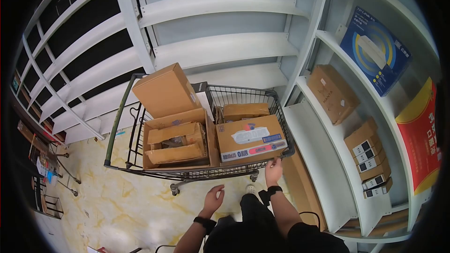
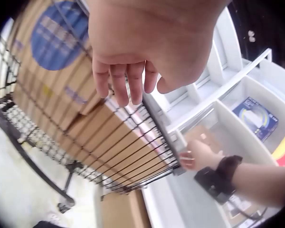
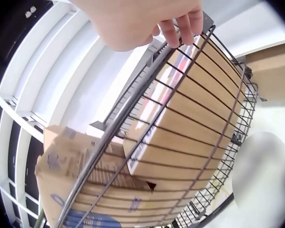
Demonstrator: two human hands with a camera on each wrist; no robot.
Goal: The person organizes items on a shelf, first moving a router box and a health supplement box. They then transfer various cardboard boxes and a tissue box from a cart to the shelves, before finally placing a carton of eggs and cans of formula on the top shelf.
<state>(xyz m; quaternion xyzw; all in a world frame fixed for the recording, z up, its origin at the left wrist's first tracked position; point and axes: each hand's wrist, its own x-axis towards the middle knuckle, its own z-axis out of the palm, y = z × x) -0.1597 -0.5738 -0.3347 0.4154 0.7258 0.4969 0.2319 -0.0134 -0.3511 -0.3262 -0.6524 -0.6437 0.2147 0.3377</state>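
Note:
A wire shopping cart (image 1: pixel 187 174) loaded with cardboard boxes stands in front of me. My right hand (image 1: pixel 273 173) holds the rim at the cart's near right corner; its fingers (image 3: pixel 184 29) bend over the rim in the right wrist view. My left hand (image 1: pixel 214 200) hangs in front of the cart's near side, fingers loosely bent and nothing in them. Near the right hand lies a printed carton (image 1: pixel 251 131) in the cart. To its left sits an opened carton (image 1: pixel 211 140) with a torn box (image 1: pixel 176 143) inside, and behind that a plain brown box (image 1: pixel 166 91) leans upright.
White shelving (image 1: pixel 225 4) runs along the back. Shelves on the right hold a blue router box (image 1: pixel 375 49), a brown carton (image 1: pixel 332 93), several small boxes (image 1: pixel 369 159) and a red-and-yellow package (image 1: pixel 419 136). A long brown carton (image 1: pixel 300 182) lies low beside the cart.

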